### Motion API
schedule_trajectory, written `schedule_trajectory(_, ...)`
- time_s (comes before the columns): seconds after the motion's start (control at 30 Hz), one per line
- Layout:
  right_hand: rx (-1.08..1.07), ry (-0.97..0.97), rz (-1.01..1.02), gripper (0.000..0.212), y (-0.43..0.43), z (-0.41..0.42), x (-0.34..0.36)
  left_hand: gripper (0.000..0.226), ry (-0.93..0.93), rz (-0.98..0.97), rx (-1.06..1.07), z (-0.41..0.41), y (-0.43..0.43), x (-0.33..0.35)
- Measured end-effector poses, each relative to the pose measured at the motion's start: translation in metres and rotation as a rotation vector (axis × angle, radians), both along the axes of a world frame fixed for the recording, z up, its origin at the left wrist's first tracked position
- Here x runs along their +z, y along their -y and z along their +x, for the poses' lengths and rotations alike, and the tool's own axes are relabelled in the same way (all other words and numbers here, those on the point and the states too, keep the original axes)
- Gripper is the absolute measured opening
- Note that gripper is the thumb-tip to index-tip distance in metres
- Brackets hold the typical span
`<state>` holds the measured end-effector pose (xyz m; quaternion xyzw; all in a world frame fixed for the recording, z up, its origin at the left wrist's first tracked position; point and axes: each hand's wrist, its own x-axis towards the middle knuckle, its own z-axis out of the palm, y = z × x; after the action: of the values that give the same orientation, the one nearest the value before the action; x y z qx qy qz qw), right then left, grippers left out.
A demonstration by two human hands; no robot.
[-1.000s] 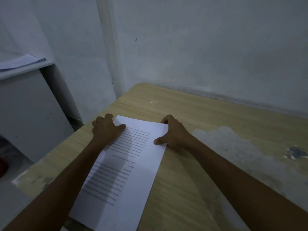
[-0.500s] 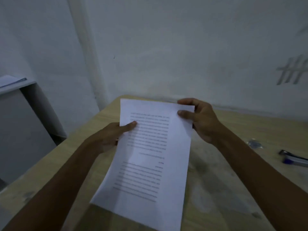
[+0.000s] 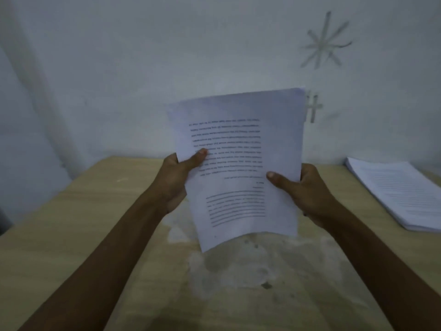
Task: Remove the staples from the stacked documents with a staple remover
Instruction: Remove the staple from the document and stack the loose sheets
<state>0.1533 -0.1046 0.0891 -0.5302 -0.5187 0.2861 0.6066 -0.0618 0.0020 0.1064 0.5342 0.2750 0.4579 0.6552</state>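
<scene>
A white printed document (image 3: 236, 149) is held upright in the air above the wooden table (image 3: 95, 223), its text upside down to me. My left hand (image 3: 177, 177) grips its left edge, thumb across the front of the page. My right hand (image 3: 303, 189) grips the right edge lower down, thumb on the page too. A stack of more printed documents (image 3: 401, 192) lies flat at the table's right side. No staple remover is in view, and I cannot make out a staple on the held sheets.
A pale wall (image 3: 167, 56) rises just behind the table, with scratched marks (image 3: 324, 41) at upper right. The tabletop has a worn, whitish patch (image 3: 250, 263) under the held paper. The table's left edge drops off to the floor.
The document has gone from lying flat on the table to being lifted upright in both hands. My view has swung right, bringing the stack of documents into sight.
</scene>
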Motion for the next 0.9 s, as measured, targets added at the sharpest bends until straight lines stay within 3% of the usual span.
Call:
schedule_trajectory(0.3, -0.175, -0.067, 0.118, 0.011, 0.014, 0.028, -0.001, 0.046, -0.106, 0.197, -0.007, 0.043, 0.015, 0.014)
schedule_trajectory(0.53, -0.165, -0.095, 0.202, 0.009, 0.012, 0.037, 0.028, 0.022, -0.111, 0.350, 0.020, 0.056, 0.008, 0.057)
schedule_trajectory(0.77, -0.236, -0.171, 0.006, 0.011, 0.014, 0.037, -0.036, 0.031, -0.236, 0.193, -0.016, 0.054, 0.010, -0.006)
schedule_trajectory(0.9, -0.220, -0.190, -0.019, 0.014, 0.014, 0.037, -0.041, 0.022, -0.226, 0.184, -0.016, 0.055, 0.013, -0.019)
